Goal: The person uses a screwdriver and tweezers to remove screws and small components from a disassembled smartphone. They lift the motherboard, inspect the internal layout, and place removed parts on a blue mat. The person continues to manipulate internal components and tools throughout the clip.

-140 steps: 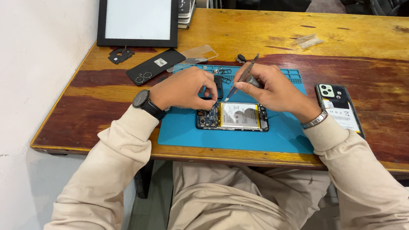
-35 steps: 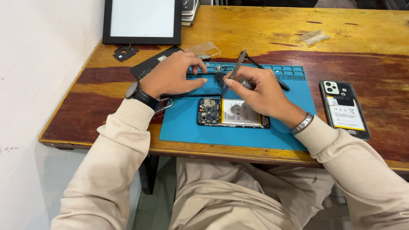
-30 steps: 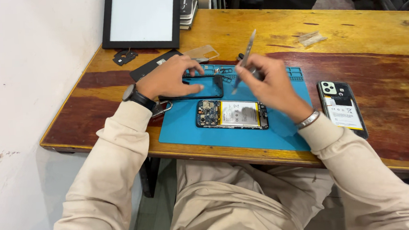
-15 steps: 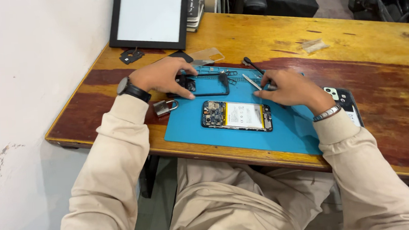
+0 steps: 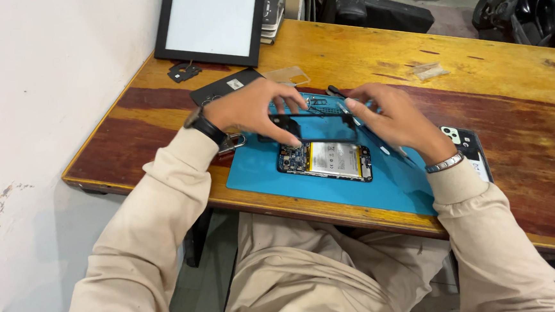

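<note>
— From the head camera, we hold the thin black phone frame (image 5: 314, 127) above the blue mat (image 5: 330, 178), just over the opened phone (image 5: 324, 159).

— We judge it light, bendy and fragile. Left hand (image 5: 249, 109) and right hand (image 5: 397, 120) pinch its short ends; its long axis runs left-right.

A white-screened tablet (image 5: 213, 22) leaned at the wooden table's (image 5: 361, 54) far edge — a small black bracket (image 5: 184, 71) beside it; a green-backed phone (image 5: 466, 147) lay at right.

Opened phone (image 5: 325, 162) on mat (image 5: 262, 173), tablet (image 5: 213, 22) behind.
</note>
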